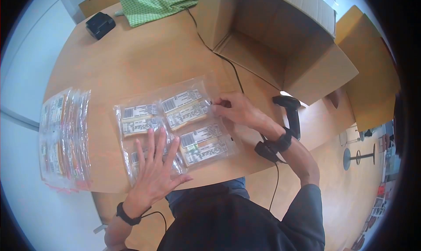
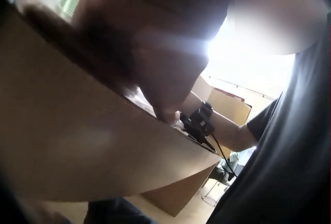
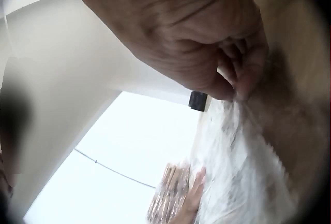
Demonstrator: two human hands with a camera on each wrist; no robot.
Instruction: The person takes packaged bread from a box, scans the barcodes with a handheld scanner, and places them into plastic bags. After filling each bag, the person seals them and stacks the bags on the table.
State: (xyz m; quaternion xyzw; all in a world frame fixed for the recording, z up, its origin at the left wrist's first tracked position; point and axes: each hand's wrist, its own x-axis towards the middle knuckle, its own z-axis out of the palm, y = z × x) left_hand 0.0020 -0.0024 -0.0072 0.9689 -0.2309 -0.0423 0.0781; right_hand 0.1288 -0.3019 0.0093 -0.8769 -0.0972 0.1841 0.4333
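A clear plastic packet (image 1: 202,151) with several labelled sections lies flat on the table in the head view. White labels with barcodes show through its film. My left hand (image 1: 154,165) rests on its lower left part, fingers straight and spread, covering one label. At the packet's right edge, my right hand (image 1: 238,108) pinches the film between thumb and fingers. The right wrist view shows that pinch closely: the right hand (image 3: 207,42) grips a crinkled edge of the clear film (image 3: 232,156).
A row of similar packets (image 1: 66,139) stands at the table's left. An open cardboard box (image 1: 258,40) is at the back right, with a black handheld scanner (image 1: 289,113) before it. A green checked cloth (image 1: 158,5) and a black device (image 1: 100,25) lie at the back.
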